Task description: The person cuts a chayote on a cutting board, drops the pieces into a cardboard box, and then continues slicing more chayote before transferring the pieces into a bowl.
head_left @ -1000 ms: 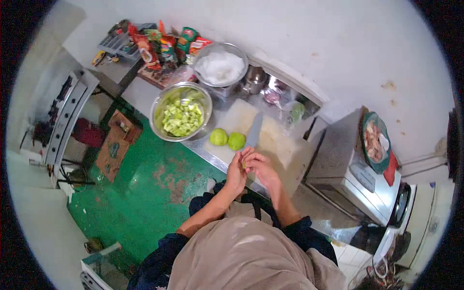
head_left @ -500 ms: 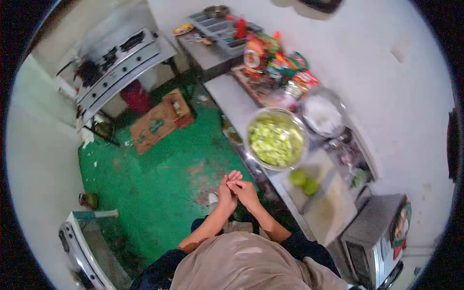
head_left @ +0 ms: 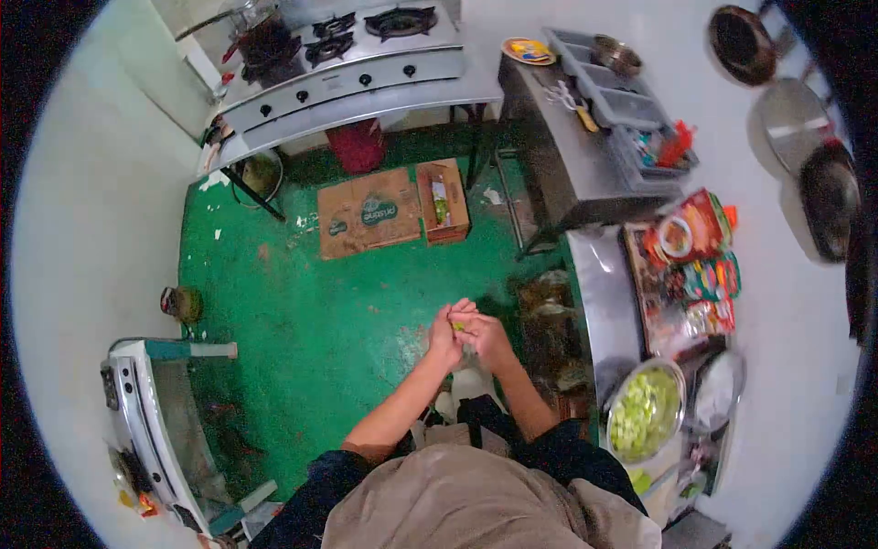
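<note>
Out in front of my body, above the green floor, my two hands are pressed together. My left hand is cupped with its fingers curled, and my right hand folds over it from the right. A small yellow-green piece peeks out between them; most of it is covered, so its kind cannot be made out. To the right, a steel bowl of chopped pale-green vegetable stands on the counter, apart from both hands. Part of a green fruit or vegetable lies just below the bowl.
A gas stove stands ahead, with flattened cardboard and an open box on the floor before it. The steel counter along the right holds food packets. A grey tray sits beyond. A white-framed appliance is at lower left.
My view has swung left, so the stove and counter appear farther right. My hands stay together; the right now covers more of the left, and a yellow-green piece shows between them.
</note>
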The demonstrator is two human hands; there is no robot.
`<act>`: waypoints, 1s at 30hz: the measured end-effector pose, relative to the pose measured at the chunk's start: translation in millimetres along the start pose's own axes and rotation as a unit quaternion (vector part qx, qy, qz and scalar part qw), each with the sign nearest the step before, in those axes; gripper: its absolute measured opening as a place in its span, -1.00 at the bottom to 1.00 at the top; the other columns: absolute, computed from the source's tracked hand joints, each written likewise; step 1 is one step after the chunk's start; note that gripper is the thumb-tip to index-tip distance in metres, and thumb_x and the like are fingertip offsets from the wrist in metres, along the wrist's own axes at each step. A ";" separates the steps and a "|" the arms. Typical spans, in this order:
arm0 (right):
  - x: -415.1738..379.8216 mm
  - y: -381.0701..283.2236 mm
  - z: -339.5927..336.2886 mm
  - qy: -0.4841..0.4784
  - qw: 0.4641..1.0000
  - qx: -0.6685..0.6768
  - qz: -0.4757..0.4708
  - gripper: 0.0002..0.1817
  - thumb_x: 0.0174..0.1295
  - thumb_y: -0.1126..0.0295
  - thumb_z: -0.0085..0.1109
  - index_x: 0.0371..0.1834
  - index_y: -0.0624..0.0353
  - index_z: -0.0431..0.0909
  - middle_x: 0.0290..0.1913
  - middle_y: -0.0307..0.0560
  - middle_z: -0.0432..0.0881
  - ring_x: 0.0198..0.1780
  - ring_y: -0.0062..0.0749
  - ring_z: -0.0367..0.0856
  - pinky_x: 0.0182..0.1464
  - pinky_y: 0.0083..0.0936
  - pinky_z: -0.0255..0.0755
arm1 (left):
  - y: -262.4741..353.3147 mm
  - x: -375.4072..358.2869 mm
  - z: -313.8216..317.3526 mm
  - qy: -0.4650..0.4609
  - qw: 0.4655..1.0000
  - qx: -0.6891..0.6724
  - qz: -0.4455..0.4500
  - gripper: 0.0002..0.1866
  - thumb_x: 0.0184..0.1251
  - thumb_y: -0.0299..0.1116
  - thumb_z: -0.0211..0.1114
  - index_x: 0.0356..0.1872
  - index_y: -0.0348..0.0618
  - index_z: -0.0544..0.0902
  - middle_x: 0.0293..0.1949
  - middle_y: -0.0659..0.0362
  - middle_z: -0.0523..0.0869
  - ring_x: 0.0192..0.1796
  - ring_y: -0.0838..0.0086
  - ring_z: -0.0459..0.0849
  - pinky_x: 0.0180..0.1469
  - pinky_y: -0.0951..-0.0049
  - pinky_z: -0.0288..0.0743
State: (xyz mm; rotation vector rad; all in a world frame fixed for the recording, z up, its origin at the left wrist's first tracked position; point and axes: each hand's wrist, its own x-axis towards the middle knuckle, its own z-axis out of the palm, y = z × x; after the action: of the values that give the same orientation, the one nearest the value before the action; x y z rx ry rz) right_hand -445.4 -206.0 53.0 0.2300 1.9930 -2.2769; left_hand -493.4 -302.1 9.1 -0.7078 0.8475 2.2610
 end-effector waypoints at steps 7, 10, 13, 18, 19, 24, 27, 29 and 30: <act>218.7 62.1 -35.7 0.071 0.942 0.233 0.230 -0.71 0.15 0.49 0.07 -0.07 0.37 0.57 -0.05 -0.04 0.59 -0.08 -0.34 0.59 -0.06 -0.50 0.50 | 79.5 201.1 -1.5 0.046 0.998 -0.013 -0.029 -0.58 0.50 -0.20 -0.23 -0.03 -0.30 0.52 -0.12 0.06 0.65 -0.13 0.32 0.60 -0.14 0.34 0.55; 306.0 74.1 -53.1 0.065 0.946 0.219 0.230 -0.73 0.20 0.55 -0.01 -0.07 0.38 0.57 -0.10 -0.03 0.60 -0.15 -0.38 0.58 -0.13 -0.53 0.48 | 101.6 301.2 -14.8 0.042 0.998 0.031 -0.040 -0.58 0.51 -0.17 -0.20 -0.01 -0.29 0.51 -0.15 0.08 0.65 -0.20 0.34 0.61 -0.20 0.35 0.54; 388.4 98.0 -73.0 0.111 0.925 0.181 0.316 -0.74 0.26 0.54 -0.04 -0.06 0.34 0.58 -0.16 -0.06 0.60 -0.23 -0.43 0.57 -0.19 -0.53 0.47 | 134.4 357.4 12.7 0.047 0.996 0.064 -0.040 -0.53 0.51 -0.06 -0.16 0.06 -0.26 0.49 -0.21 0.13 0.63 -0.35 0.40 0.58 -0.34 0.42 0.50; 494.8 156.0 -94.5 0.187 0.924 0.197 0.271 -0.76 0.25 0.48 0.05 -0.08 0.34 0.57 -0.22 -0.03 0.62 -0.29 -0.42 0.57 -0.24 -0.52 0.48 | 163.5 478.6 4.8 0.005 0.999 -0.017 -0.050 -0.42 0.43 0.13 -0.10 0.18 -0.15 0.39 -0.14 0.18 0.60 -0.39 0.46 0.56 -0.37 0.46 0.48; 511.6 168.0 -97.0 0.220 0.912 0.226 0.262 -0.77 0.24 0.47 0.07 -0.09 0.34 0.57 -0.23 -0.02 0.63 -0.31 -0.42 0.58 -0.27 -0.52 0.49 | 166.1 496.3 6.1 -0.021 0.999 -0.035 -0.029 -0.42 0.41 0.15 -0.10 0.18 -0.12 0.39 -0.14 0.20 0.60 -0.37 0.48 0.56 -0.37 0.47 0.48; 594.1 268.9 -140.7 0.174 0.952 0.015 0.250 -0.74 0.22 0.37 0.14 -0.12 0.34 0.56 -0.23 -0.03 0.64 -0.39 -0.41 0.61 -0.35 -0.54 0.53 | 186.2 578.2 3.3 -0.058 0.998 -0.002 -0.018 -0.41 0.39 0.19 -0.08 0.22 -0.03 0.37 -0.10 0.26 0.60 -0.29 0.54 0.55 -0.35 0.51 0.48; 612.5 410.7 -168.9 0.128 0.939 -0.253 0.197 -0.70 0.19 0.33 0.18 -0.11 0.31 0.54 -0.24 -0.04 0.64 -0.40 -0.43 0.61 -0.35 -0.52 0.54 | 198.9 588.5 6.2 -0.035 0.997 0.041 -0.056 -0.35 0.35 0.23 -0.06 0.26 -0.02 0.34 -0.08 0.24 0.61 -0.19 0.53 0.56 -0.24 0.44 0.49; 607.4 462.9 -180.0 0.224 0.964 -0.094 0.104 -0.68 0.18 0.30 0.18 -0.10 0.29 0.54 -0.23 -0.05 0.64 -0.35 -0.42 0.60 -0.28 -0.47 0.54 | 197.7 601.4 -2.8 -0.056 0.995 0.056 -0.061 -0.31 0.32 0.27 -0.05 0.29 -0.02 0.32 -0.03 0.23 0.58 -0.08 0.50 0.55 -0.12 0.37 0.47; 607.7 462.7 -178.8 0.264 0.962 -0.025 0.063 -0.68 0.18 0.28 0.18 -0.10 0.28 0.54 -0.23 -0.05 0.63 -0.33 -0.41 0.59 -0.25 -0.45 0.53 | 194.9 608.5 -12.9 -0.045 0.994 0.062 -0.074 -0.29 0.31 0.28 -0.04 0.29 -0.01 0.31 0.02 0.22 0.55 -0.01 0.47 0.52 -0.06 0.33 0.44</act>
State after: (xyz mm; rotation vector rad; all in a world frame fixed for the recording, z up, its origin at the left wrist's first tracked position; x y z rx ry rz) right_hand -952.0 -79.2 -532.4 1.0244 2.1703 -2.2452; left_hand -1032.1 -213.6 -323.1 -0.5869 0.8557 2.0726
